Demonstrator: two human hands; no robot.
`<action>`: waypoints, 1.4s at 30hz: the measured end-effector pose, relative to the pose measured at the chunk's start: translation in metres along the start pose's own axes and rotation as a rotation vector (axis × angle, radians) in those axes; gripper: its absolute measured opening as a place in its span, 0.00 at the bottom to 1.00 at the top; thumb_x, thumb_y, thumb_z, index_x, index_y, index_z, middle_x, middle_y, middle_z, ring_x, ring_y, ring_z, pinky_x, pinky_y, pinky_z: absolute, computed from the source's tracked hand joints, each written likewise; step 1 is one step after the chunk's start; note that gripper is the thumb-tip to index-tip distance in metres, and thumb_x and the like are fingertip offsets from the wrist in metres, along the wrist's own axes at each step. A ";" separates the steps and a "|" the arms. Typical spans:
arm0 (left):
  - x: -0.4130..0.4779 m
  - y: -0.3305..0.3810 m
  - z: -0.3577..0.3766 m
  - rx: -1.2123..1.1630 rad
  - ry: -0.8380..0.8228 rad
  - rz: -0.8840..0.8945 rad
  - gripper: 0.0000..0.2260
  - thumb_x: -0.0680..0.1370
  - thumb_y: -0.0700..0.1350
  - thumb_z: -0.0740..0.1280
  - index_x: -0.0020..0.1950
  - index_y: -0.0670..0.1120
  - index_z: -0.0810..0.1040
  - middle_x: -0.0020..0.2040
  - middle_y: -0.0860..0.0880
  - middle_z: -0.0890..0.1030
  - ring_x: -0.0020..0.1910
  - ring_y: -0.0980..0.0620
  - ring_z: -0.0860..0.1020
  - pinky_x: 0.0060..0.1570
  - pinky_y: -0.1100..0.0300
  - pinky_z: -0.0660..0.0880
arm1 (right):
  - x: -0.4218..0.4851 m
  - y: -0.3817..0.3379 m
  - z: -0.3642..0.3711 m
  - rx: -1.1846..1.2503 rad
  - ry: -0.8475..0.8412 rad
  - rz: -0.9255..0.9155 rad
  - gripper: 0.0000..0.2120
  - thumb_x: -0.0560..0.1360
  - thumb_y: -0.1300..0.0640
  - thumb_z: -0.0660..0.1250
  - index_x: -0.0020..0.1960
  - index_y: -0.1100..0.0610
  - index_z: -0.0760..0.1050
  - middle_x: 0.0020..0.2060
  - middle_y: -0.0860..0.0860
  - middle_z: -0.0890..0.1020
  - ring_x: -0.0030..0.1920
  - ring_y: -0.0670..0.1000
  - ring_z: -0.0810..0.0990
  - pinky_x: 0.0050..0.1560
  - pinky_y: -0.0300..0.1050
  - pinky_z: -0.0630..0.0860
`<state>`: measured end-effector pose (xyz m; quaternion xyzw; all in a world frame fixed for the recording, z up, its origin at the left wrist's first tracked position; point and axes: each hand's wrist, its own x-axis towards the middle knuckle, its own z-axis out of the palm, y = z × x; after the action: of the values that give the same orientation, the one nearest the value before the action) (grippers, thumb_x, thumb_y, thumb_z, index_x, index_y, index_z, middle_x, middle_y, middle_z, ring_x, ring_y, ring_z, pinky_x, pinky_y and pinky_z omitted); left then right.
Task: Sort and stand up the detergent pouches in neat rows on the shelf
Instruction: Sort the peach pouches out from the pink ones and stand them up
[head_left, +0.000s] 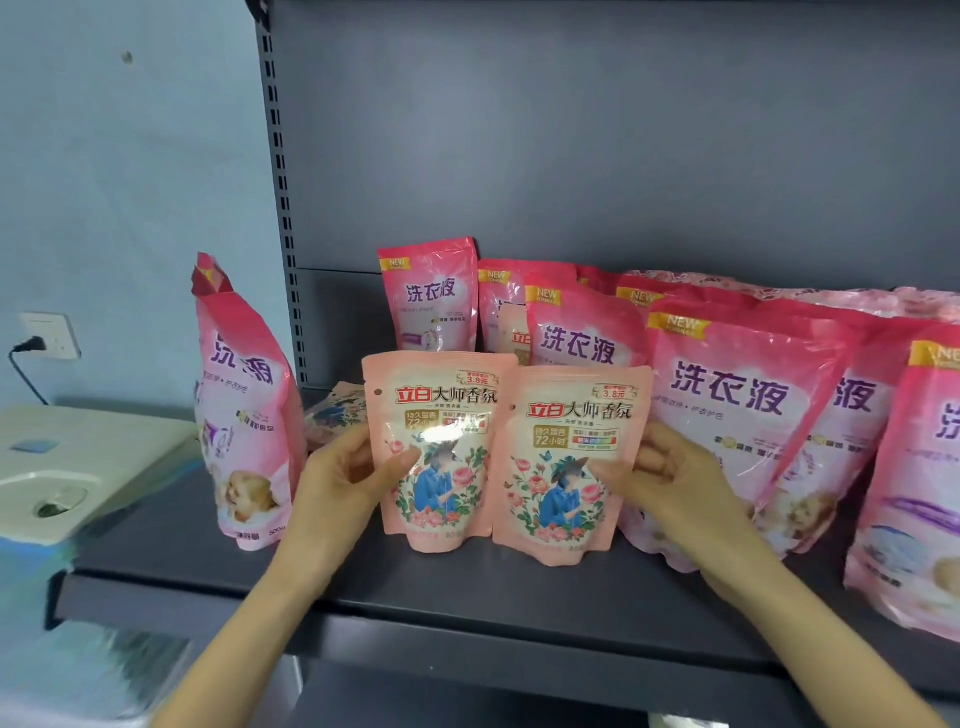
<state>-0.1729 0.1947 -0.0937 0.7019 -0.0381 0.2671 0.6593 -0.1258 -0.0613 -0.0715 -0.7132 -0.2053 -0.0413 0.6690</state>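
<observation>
Pinching the left peach pouch (447, 499) in the left hand (343, 473) and the right peach pouch (561, 493) in the right hand (670, 467), upright, side by side, near the shelf (467, 587) front; best to press bases flat, level tops, release gently.

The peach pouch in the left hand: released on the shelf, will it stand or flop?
Probably soft: the peach pouch creases where the left hand grips its edge. Its narrow, rounded bottom suggests it may tip unsupported. Glare on the glossy film hints it could slide on the shelf.
</observation>
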 end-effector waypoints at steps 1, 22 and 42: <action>-0.002 -0.003 -0.002 0.011 0.001 -0.013 0.10 0.72 0.38 0.68 0.51 0.50 0.79 0.46 0.56 0.84 0.46 0.56 0.83 0.40 0.63 0.80 | -0.005 0.005 0.002 0.005 0.002 0.020 0.13 0.70 0.65 0.70 0.53 0.55 0.76 0.44 0.47 0.85 0.43 0.45 0.84 0.34 0.31 0.76; -0.006 -0.019 0.041 0.131 -0.235 -0.053 0.13 0.72 0.37 0.71 0.51 0.54 0.79 0.48 0.59 0.83 0.49 0.60 0.81 0.46 0.61 0.79 | -0.076 0.021 -0.056 -0.093 0.413 -0.093 0.13 0.58 0.50 0.79 0.40 0.44 0.81 0.39 0.39 0.85 0.40 0.38 0.82 0.37 0.27 0.76; -0.019 -0.017 0.057 0.297 -0.422 -0.067 0.19 0.77 0.52 0.63 0.67 0.54 0.66 0.61 0.62 0.73 0.62 0.63 0.72 0.58 0.68 0.73 | -0.107 0.016 -0.037 -0.354 0.571 0.026 0.21 0.67 0.56 0.71 0.57 0.44 0.70 0.52 0.39 0.78 0.54 0.44 0.78 0.52 0.38 0.76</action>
<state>-0.1634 0.1369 -0.1167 0.8321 -0.1119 0.0953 0.5348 -0.2101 -0.1229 -0.1184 -0.7805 0.0097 -0.2659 0.5657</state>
